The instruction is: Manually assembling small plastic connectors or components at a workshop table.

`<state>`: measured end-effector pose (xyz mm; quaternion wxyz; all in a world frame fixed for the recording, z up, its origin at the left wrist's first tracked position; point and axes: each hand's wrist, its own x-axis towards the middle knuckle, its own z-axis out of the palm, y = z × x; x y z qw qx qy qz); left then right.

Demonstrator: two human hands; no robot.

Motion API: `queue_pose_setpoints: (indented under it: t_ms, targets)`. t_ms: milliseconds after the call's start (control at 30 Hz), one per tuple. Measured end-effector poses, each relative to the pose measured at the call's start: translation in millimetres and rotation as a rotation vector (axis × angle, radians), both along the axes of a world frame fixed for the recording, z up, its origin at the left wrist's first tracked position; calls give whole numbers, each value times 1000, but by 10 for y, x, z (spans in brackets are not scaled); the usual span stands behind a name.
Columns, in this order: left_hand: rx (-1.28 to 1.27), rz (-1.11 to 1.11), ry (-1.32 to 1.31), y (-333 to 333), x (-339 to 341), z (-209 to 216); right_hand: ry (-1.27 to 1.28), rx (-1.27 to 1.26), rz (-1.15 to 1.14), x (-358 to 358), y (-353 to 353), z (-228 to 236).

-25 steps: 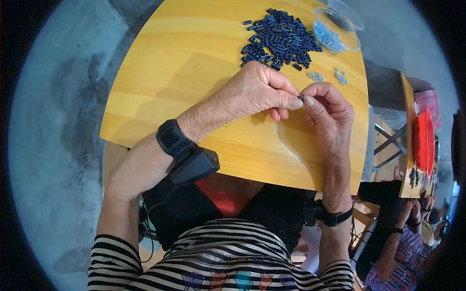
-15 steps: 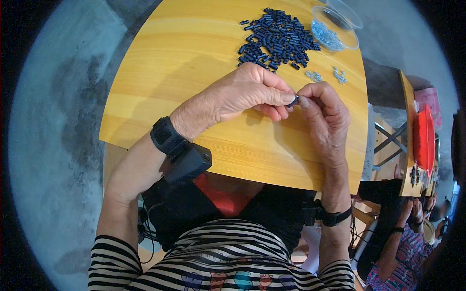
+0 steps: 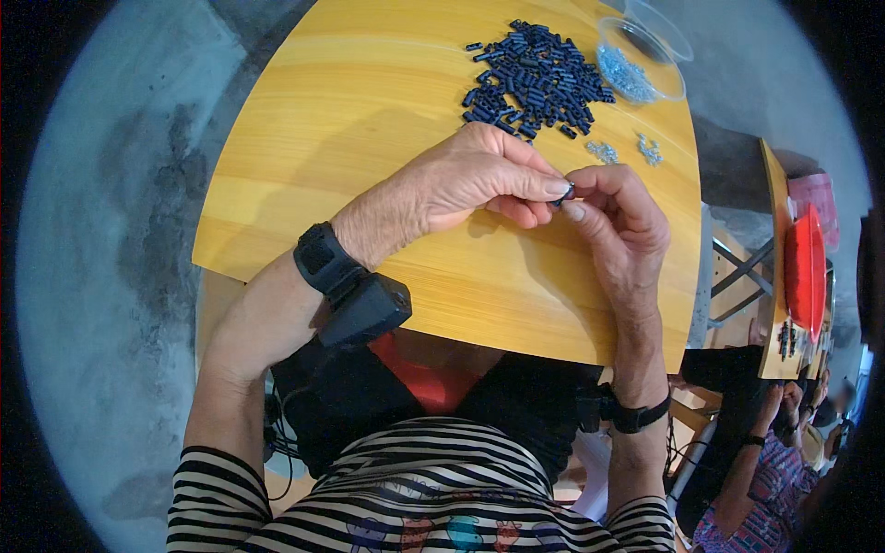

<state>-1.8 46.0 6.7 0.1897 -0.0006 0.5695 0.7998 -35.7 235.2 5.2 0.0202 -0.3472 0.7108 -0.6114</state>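
My left hand (image 3: 493, 175) pinches a small dark plastic piece (image 3: 561, 195) between thumb and fingers, above the near part of the wooden table. From the other side my right hand (image 3: 622, 217) meets it, thumb and index fingertip closed at the piece's end. Most of the piece is covered by my fingers, and whether the right fingertips also hold something tiny cannot be made out. Beyond my hands lies a heap of short dark tubular pieces (image 3: 536, 78). Two little groups of clear small parts, one pile (image 3: 602, 152) and another pile (image 3: 650, 148), lie beside the heap.
A clear round tub (image 3: 631, 77) of small bluish transparent parts stands at the table's far right, its lid (image 3: 660, 28) behind it. The yellow wooden table (image 3: 304, 166) has a curved edge. At right, a person (image 3: 761, 479) sits by another table with a red container (image 3: 805, 272).
Both hands remain together at the dark piece. My right thumb has shifted slightly lower, away from the index fingertip. The whole view has moved a little.
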Motion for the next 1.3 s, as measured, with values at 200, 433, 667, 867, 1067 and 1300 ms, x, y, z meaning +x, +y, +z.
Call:
queue_pose_setpoints:
  t_ms: [200, 433, 667, 867, 1067, 1300]
  targets:
    - [27, 4, -7, -15, 4, -29, 124, 109, -61, 54, -32, 23]
    - [82, 0, -28, -13, 9, -7, 263, 94, -120, 52, -54, 16]
    - [111, 8, -28, 11, 1, 5, 297, 89, -126, 48, -25, 46]
    - [-85, 12, 81, 35, 23, 26, 395, 157, -183, 51, -34, 55]
    - [-202, 64, 103, 86, 40, 73, 541, 206, -177, 34, -3, 83]
    - [-234, 65, 177, 101, 56, 58, 555, 194, -195, 66, 11, 86]
